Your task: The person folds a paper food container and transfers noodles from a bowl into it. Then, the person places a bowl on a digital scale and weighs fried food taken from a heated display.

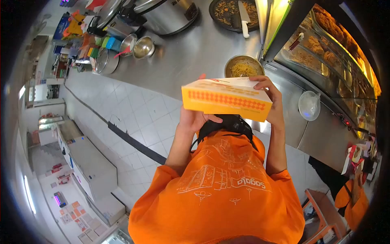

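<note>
1. Stainless steel table [187, 53] stretches across the scene, with a white tiled floor [138, 107] beyond its near edge.
2. Above that near edge, clear of the surface, is a yellow-and-white cardboard box [224, 101] with an orange checked band.
3. Both hands have hold of it. The left hand [191, 118] is half-curled round the left end, palm partly below, one fingertip showing over the top; its other fingers are hidden. The right hand [274, 97] is bent round the right end, fingers over the top.
4. Just behind the box, a metal bowl [262, 67] of yellow shredded food stands near the corner of a lit glass display case [302, 67].
5. Toward the table's far edge, a white-handled knife [244, 18] lies across a dark round pan [221, 21].
6. Near the table's left end, a steel mixing bowl [143, 48] sits near the edge.
</note>
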Tool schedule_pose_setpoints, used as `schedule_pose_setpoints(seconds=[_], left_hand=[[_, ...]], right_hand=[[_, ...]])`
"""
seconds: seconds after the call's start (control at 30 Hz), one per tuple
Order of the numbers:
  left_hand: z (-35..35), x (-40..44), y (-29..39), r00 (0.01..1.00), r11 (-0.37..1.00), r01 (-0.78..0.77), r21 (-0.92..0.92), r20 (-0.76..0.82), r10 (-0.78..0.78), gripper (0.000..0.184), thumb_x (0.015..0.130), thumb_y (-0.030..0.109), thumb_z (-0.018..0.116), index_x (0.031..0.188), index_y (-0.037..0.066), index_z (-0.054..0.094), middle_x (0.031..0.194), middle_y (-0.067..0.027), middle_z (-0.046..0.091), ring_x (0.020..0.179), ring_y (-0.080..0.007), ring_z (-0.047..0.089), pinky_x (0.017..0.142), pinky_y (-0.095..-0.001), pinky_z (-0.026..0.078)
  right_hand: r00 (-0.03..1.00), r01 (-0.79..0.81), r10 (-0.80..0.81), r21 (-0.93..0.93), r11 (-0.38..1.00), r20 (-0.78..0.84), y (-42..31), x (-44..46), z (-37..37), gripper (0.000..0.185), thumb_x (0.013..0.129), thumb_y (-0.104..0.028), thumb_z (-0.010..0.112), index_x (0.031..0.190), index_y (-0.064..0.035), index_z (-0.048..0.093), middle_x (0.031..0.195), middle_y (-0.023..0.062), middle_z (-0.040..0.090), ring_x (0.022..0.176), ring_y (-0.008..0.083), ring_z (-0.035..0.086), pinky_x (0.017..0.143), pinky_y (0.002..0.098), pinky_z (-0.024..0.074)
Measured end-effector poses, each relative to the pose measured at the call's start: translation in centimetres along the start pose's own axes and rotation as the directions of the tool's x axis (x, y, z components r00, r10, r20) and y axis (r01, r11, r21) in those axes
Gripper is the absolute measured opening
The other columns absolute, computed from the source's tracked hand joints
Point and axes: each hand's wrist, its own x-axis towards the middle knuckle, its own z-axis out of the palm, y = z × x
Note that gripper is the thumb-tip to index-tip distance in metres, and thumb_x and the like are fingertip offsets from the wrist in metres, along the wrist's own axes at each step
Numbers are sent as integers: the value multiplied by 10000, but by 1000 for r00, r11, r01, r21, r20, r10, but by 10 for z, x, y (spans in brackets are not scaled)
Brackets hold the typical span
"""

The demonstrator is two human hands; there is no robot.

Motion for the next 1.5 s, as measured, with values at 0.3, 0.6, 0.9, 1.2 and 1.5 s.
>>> schedule_pose_setpoints(seconds=[0.3,0.6,0.9,1.2,1.5], left_hand=[[4,-47,1,847,872,129,472,-509,151,621,1062,129,529,1561,220,171,1456,-124,490,1131,-312,680,631,-458,677],[-69,-90,53,745,865,31,501,-588,314,554,1052,159,502,1532,177,226,1429,-91,518,1114,-289,685,552,-385,651],[-191,-184,189,807,870,-481,109,-334,487,565,1056,401,463,1541,157,305,1549,-168,425,1434,-355,421,1143,-479,411],[-268,-244,309,703,837,-526,151,-478,527,726,990,196,587,1558,245,136,1484,-179,451,1322,-328,536,1048,-455,514],[-329,-217,450,580,529,-500,686,-188,793,915,959,248,692,1577,120,30,1523,-183,353,1391,-265,404,1144,-419,361]], right_hand=[[974,-189,195,-62,980,112,7,3,23,740,740,-68,768,1421,-12,486,1391,111,561,1336,266,505,1143,403,374],[971,203,-143,-345,917,192,47,54,145,518,716,-34,758,1214,-51,612,1267,150,652,1282,394,572,1087,449,437],[832,375,-104,-412,830,546,101,121,308,426,703,115,661,1084,-60,735,1350,189,634,1366,434,498,1124,492,407],[598,-128,489,-527,840,635,156,192,426,747,867,-98,708,1552,-117,412,1633,231,286,1510,392,301,1205,508,289],[783,-414,537,-379,827,316,250,292,574,528,985,-127,644,1454,45,474,1380,168,603,1302,230,540,1106,363,407]])
